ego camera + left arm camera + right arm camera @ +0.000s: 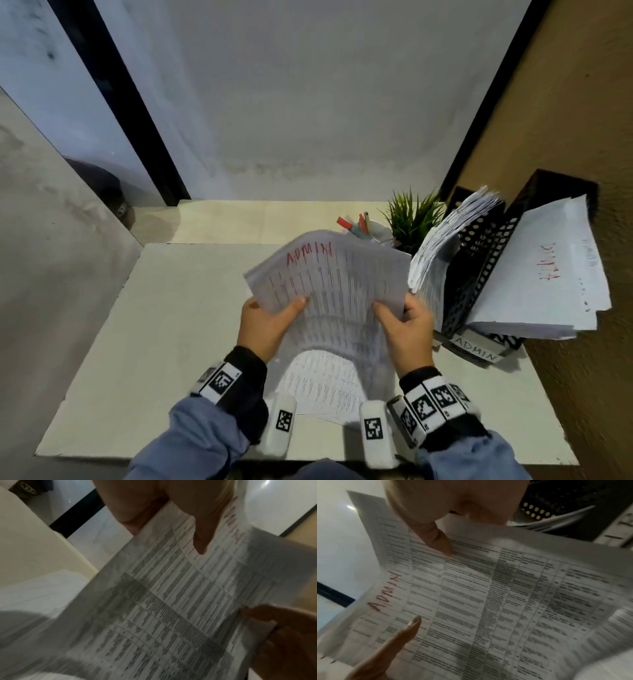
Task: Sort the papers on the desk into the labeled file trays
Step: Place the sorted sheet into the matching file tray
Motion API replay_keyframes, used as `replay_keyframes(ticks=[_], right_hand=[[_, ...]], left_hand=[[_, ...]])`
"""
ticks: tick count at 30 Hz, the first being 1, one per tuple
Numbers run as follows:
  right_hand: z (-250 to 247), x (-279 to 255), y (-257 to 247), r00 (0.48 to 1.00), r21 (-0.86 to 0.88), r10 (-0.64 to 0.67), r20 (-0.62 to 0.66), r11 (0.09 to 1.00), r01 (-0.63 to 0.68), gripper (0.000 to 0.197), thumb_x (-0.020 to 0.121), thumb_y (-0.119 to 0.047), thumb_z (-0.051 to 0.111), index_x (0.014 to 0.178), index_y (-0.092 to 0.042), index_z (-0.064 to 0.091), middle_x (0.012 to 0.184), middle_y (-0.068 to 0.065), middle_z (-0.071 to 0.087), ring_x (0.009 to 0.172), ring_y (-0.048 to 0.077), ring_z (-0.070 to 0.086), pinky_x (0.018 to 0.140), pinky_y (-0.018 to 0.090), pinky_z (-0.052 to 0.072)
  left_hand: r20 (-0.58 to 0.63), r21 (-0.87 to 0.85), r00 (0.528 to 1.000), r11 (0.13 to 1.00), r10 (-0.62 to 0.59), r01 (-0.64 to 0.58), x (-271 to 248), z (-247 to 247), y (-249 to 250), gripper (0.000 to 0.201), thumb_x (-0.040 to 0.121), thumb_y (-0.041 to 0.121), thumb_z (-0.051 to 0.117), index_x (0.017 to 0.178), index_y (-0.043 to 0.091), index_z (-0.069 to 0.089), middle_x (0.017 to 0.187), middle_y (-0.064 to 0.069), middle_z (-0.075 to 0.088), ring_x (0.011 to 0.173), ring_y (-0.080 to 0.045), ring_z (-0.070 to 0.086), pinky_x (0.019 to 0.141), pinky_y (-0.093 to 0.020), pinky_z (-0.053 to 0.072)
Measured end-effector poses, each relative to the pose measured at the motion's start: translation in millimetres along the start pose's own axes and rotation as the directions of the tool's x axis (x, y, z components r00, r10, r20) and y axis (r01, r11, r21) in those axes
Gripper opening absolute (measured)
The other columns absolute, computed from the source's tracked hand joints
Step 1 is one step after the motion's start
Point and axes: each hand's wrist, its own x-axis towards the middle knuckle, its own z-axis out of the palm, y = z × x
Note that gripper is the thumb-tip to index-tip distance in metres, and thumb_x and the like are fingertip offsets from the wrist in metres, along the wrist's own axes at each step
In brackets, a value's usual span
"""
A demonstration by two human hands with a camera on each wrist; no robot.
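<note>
papers (329,284), gripped between left hand (263,325), right hand (407,325)

White sheet (329,284) lettered red; black perforated trays (479,260).

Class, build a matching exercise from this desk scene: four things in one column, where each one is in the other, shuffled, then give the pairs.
Things
1. sheet marked ADMIN
2. potted plant
3. pens
4. ADMIN label

Places
A. on the front of the black file tray
B. held up between the left hand and right hand
C. in a white cup behind the held sheet
D. just left of the trays, at the back of the desk

Pairs: 1-B, 2-D, 3-C, 4-A
</note>
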Motion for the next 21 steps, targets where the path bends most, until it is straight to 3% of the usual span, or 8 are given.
replay_keyframes(ticks=[4,8,10,12,14,16,18,21], right_hand=[[1,-4,30,0.976,-0.125,0.218,0.003,0.968,-0.215,0.012,0.083,0.007,0.058,0.072,0.002,0.061,0.068,0.007,0.061,0.067,0.029,0.062,0.057,0.020,0.051],[-29,10,-19,0.998,-0.052,0.068,-0.006,0.996,-0.068,0.020,0.086,0.004,0.056,0.084,-0.015,0.062,0.077,-0.005,0.066,0.070,-0.001,0.066,0.064,0.012,0.053],[-61,19,-54,0.991,-0.101,-0.109,-0.076,0.990,0.101,0.021,0.087,0.000,0.058,0.094,-0.019,0.063,0.090,-0.006,0.068,0.082,-0.002,0.065,0.073,0.018,0.056],[-101,31,-75,0.906,-0.310,-0.295,-0.304,0.930,0.199,0.025,0.086,-0.008,0.061,0.108,-0.020,0.062,0.103,-0.001,0.065,0.097,0.012,0.062,0.082,0.027,0.053],[-143,44,-81,0.781,-0.558,-0.378,-0.497,0.829,0.047,0.041,0.083,-0.021,0.064,0.123,-0.015,0.056,0.122,0.009,0.054,0.113,0.027,0.051,0.093,0.041,0.045],[-178,53,-81,0.773,-0.595,-0.170,-0.611,0.743,-0.307,0.067,0.080,-0.036,0.067,0.137,-0.011,0.043,0.138,0.015,0.040,0.128,0.034,0.037,0.103,0.050,0.036],[-200,62,-71,0.791,-0.536,0.110,-0.601,0.679,-0.502,0.073,0.075,-0.045,0.071,0.131,-0.005,0.048,0.133,0.019,0.049,0.121,0.036,0.047,0.096,0.046,0.042],[-207,69,-55,0.842,-0.483,0.207,-0.498,0.740,-0.468,0.029,0.074,-0.027,0.075,0.090,-0.005,0.065,0.101,0.019,0.068,0.085,0.030,0.062,0.073,0.037,0.047]], left_hand=[[0.119,0.274,0.988,0.960,-0.099,0.063,-8,4,-28,0.011,0.088,0.019,0.063,0.089,0.030,0.063,0.095,0.000,0.071,0.093,-0.021,0.068,0.068,-0.020,0.054],[0.236,0.271,0.970,0.954,0.060,-0.125,-10,17,21,0.014,0.089,0.017,0.062,0.080,0.027,0.066,0.081,-0.003,0.071,0.080,-0.015,0.069,0.062,-0.017,0.053],[0.294,0.212,0.941,0.948,0.170,-0.237,-13,33,64,0.015,0.084,0.024,0.063,0.070,0.021,0.067,0.068,-0.004,0.067,0.065,-0.011,0.064,0.057,-0.018,0.050],[0.334,0.168,0.898,0.919,0.287,-0.356,-16,56,101,0.031,0.081,0.033,0.060,0.067,0.006,0.062,0.066,-0.024,0.058,0.057,-0.026,0.056,0.054,-0.031,0.046],[0.365,0.129,0.835,0.866,0.413,-0.484,-22,84,130,0.046,0.084,0.033,0.056,0.066,-0.009,0.053,0.061,-0.028,0.051,0.055,-0.038,0.050,0.049,-0.038,0.041],[0.378,0.144,0.768,0.786,0.517,-0.601,-27,118,150,0.041,0.087,0.022,0.055,0.052,0.004,0.045,0.045,-0.014,0.039,0.044,-0.024,0.040,0.046,-0.032,0.032],[0.378,0.185,0.668,0.655,0.641,-0.733,-30,154,161,0.034,0.088,0.010,0.055,0.057,0.020,0.051,0.043,0.009,0.033,0.043,-0.005,0.042,0.044,-0.016,0.029],[0.492,0.265,0.607,0.557,0.624,-0.787,-28,203,150,0.029,0.089,0.010,0.049,0.114,0.007,0.063,0.084,-0.011,0.071,0.076,-0.015,0.067,0.067,-0.028,0.055]])
